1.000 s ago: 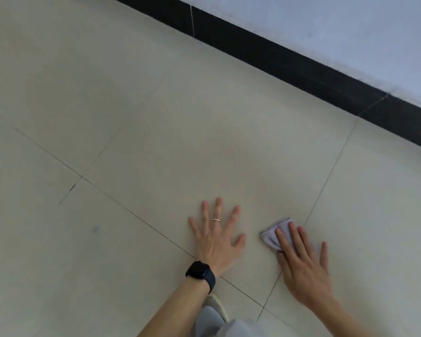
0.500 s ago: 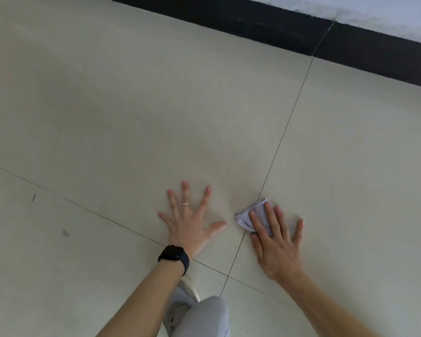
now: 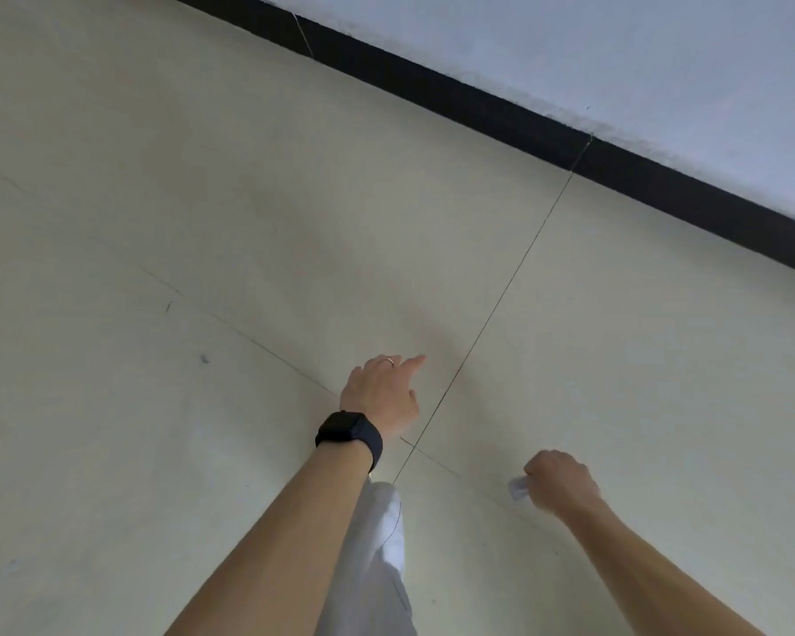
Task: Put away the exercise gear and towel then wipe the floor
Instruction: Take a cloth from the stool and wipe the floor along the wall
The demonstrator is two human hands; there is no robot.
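Cloth (image 3: 518,488): small, pale grey, bunched in right hand (image 3: 558,484), fist closed round it, over the cream tiled floor (image 3: 157,176) near a grout crossing. Left hand (image 3: 382,392): holding nothing, fingers loosely extended; black smartwatch (image 3: 349,432) on wrist, ring (image 3: 389,360) on finger. Black skirting (image 3: 478,107) along far edge.

Soft, even daylight on floor (image 3: 203,199); faint shadow near left hand (image 3: 379,394); slight motion blur, wide-angle bend at edges.

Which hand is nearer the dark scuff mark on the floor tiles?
Left. The left hand hangs over the tiles to the right of the scuff mark; the right hand, fisted on a cloth, is farther right.
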